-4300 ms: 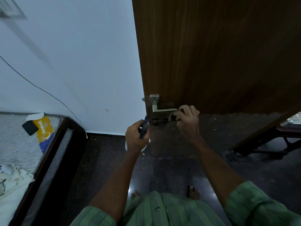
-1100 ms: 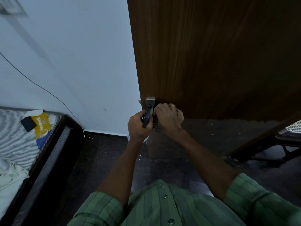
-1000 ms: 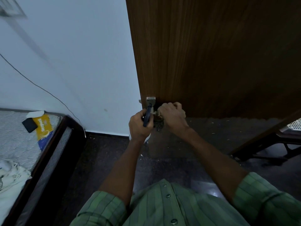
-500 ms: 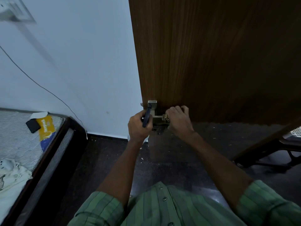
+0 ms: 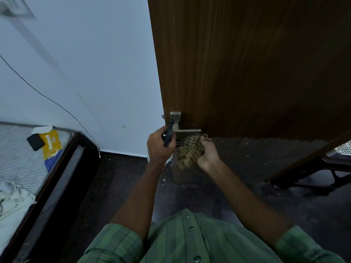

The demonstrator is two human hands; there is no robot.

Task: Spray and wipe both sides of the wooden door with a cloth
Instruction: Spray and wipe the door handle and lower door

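Note:
The brown wooden door (image 5: 247, 63) fills the upper right, standing ajar, with a metal lever handle (image 5: 182, 128) near its left edge. My left hand (image 5: 158, 147) is closed around a spray bottle whose dark blue trigger head (image 5: 169, 134) sticks up beside the handle; the white body is mostly hidden below my fist. My right hand (image 5: 207, 152) grips a bunched checked cloth (image 5: 188, 150) just under the lever, palm turned so the cloth shows.
A bed (image 5: 22, 164) with a striped mattress stands at the left, bearing a yellow packet (image 5: 50, 143) and a dark phone-like item (image 5: 35, 142). A cable (image 5: 57, 105) runs down the white wall. Dark furniture legs (image 5: 313, 173) lie at the right on the dark floor.
My right hand has dropped from the lever and turned, so the bunched cloth now shows below the handle. My left hand with the bottle has stayed beside the door edge.

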